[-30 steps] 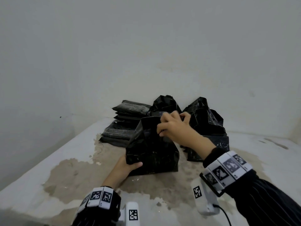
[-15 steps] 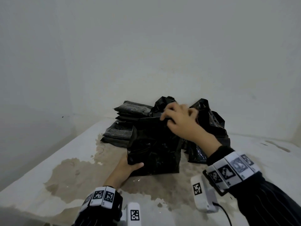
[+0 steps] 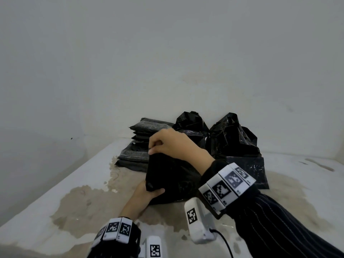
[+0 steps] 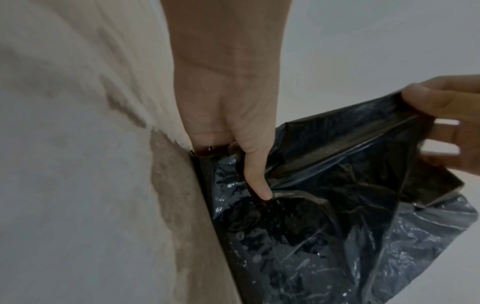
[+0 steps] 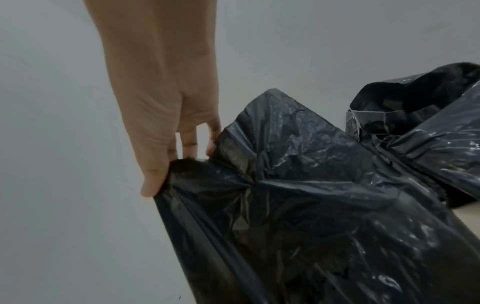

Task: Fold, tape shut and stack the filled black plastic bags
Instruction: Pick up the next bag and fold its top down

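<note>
A stained white table (image 3: 55, 192) carries a flat stack of bags (image 3: 134, 153) beside three upright black bags (image 3: 234, 138).

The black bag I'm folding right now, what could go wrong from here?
The right hand pinches only the thin top edge of the front bag, so it could slip and the fold reopen. The left hand steadies just one lower corner, so the bag may tip toward the unsealed bags behind.

Head view looking forward-down, wrist views close along each hand, all sharing the black bag (image 3: 173, 179)
</note>
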